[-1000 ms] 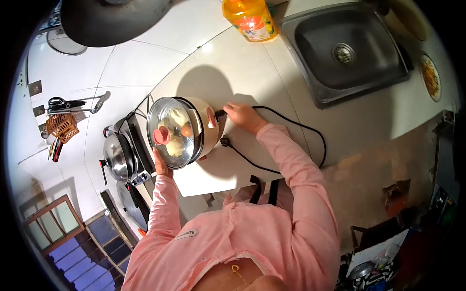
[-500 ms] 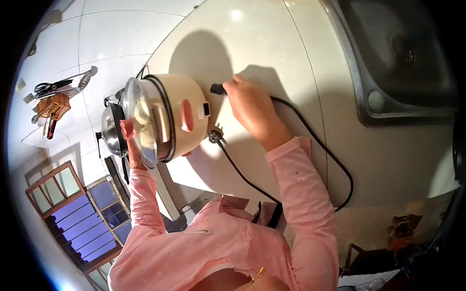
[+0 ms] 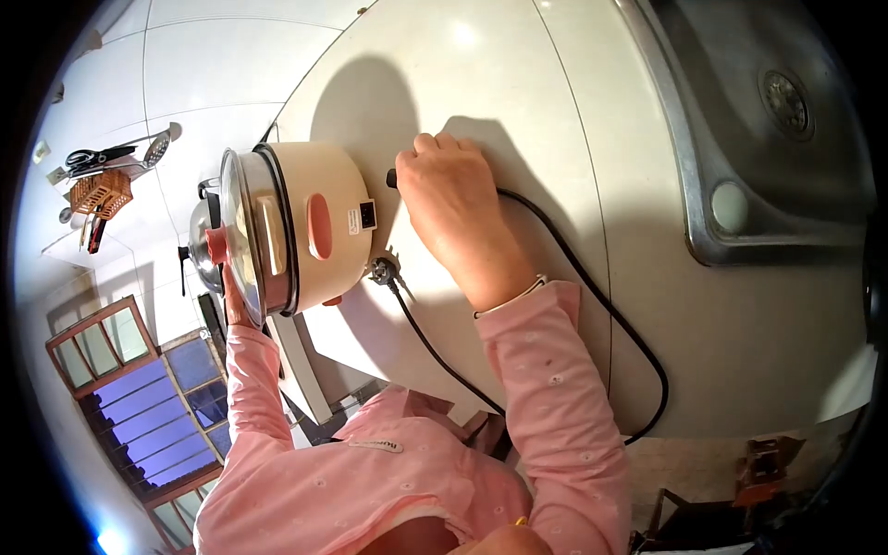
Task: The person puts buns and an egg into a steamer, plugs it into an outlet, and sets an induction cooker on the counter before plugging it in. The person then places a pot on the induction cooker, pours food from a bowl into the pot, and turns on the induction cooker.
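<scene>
A cream electric pot (image 3: pixel 328 166) with pink side handles stands on the counter, its black power socket facing my right hand. My right hand (image 3: pixel 453 208) is closed around the black connector (image 3: pixel 392 178) of a power cord (image 3: pixel 615 310), a short gap from that socket. At the pot's mouth is a glass lid (image 3: pixel 242 277), with pale food behind it. My left hand (image 3: pixel 237 298) is at the lid's pink knob (image 3: pixel 216 246), seemingly gripping it; its fingers are partly hidden. The cord's pronged plug (image 3: pixel 383 270) lies on the counter beside the pot.
A metal sink (image 3: pixel 731 208) is set into the counter (image 3: pixel 546 55) at the right. Beyond the pot sits a lidded pan (image 3: pixel 199 242). A wicker utensil holder (image 3: pixel 102 192) with scissors and ladles hangs on the tiled wall. A barred window (image 3: pixel 153 407) is at lower left.
My right hand has moved slightly left with the connector and turned more back-up. The whole view has shifted a little; the left hand remains at the lid.
</scene>
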Demonstrator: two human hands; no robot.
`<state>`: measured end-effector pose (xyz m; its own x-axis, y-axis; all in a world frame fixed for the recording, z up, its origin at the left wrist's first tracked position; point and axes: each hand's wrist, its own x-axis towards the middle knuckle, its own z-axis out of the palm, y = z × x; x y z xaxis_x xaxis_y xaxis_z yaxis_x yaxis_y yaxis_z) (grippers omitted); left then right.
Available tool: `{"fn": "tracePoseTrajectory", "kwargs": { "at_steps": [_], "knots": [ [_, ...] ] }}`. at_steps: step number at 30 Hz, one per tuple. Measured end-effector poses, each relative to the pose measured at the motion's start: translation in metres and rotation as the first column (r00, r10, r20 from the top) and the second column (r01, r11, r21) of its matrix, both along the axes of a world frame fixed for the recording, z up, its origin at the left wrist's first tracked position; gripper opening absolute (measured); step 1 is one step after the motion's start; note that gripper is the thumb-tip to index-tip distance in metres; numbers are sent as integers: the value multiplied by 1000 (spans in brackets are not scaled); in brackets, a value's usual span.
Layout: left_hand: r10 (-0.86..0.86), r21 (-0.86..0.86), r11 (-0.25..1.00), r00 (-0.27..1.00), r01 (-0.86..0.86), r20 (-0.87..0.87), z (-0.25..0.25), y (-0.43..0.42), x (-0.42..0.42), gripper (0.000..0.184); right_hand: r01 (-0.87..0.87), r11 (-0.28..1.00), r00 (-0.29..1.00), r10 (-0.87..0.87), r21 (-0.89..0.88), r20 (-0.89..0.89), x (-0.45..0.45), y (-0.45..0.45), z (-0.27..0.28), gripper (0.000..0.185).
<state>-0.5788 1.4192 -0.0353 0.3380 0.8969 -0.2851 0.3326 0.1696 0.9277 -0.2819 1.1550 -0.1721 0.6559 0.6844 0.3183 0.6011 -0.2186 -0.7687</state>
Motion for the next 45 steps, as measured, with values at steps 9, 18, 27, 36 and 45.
{"fn": "tracePoseTrajectory", "kwargs": {
  "at_steps": [9, 18, 27, 36, 45],
  "knots": [
    [57, 6, 998, 998, -57, 21, 3, -20, 11, 55, -146, 986, 989, 147, 79, -9, -10, 9, -1, 5],
    [-59, -29, 998, 988, 64, 145, 1, -20, 13, 58, -141, 888, 695, 404, 438, -595, 10, 0, 25, 19],
    [-67, -98, 991, 978, 88, 196, 12, -33, 34, 56, 101, 696, 383, 633, 711, -673, 31, -23, 51, 24],
    [-78, -116, 988, 976, 103, 203, 12, -31, 32, 60, -102, 978, 938, 155, 181, -309, 22, -3, 21, 15],
    [-206, -89, 968, 944, 235, 257, 4, -29, 31, 63, -212, 975, 971, 218, 69, -98, -6, 12, 10, 13]
  ]
}}
